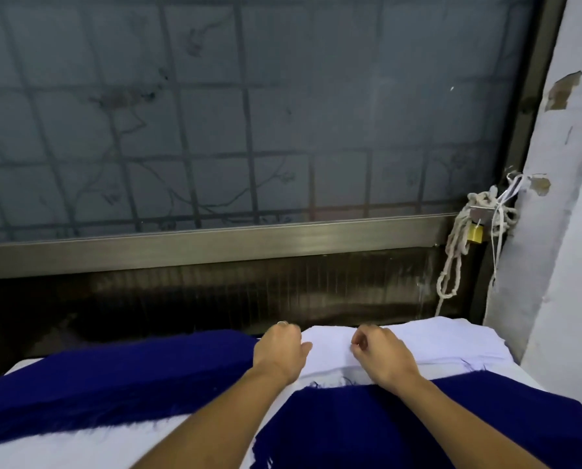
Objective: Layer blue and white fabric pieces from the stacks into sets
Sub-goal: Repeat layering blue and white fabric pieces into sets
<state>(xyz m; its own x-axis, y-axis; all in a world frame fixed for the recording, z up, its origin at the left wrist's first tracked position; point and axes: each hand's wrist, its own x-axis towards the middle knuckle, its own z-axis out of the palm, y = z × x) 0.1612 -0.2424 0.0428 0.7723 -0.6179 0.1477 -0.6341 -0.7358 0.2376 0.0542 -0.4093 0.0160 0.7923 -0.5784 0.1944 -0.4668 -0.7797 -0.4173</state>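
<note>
White rectangular fabric piece (330, 345) lies between and under both hands. Left hand (279, 350) and right hand (381, 353) curl closed, pinching its far edge. Step judged: pickup. Next, lift evenly and lay it onto the dark blue frayed fabric piece (350, 431) beneath the wrists.

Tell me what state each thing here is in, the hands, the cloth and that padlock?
white stack: flat, piled.
blue stack: flat, piled, frayed edges.
blue piece: spread flat, nearest.
left hand: fingers curled at the white stack's left edge; hold hidden.
right hand: pinches the white stack's top layer.
padlock: hanging; locked or not, unclear.
rope: knotted, dangling.
</note>
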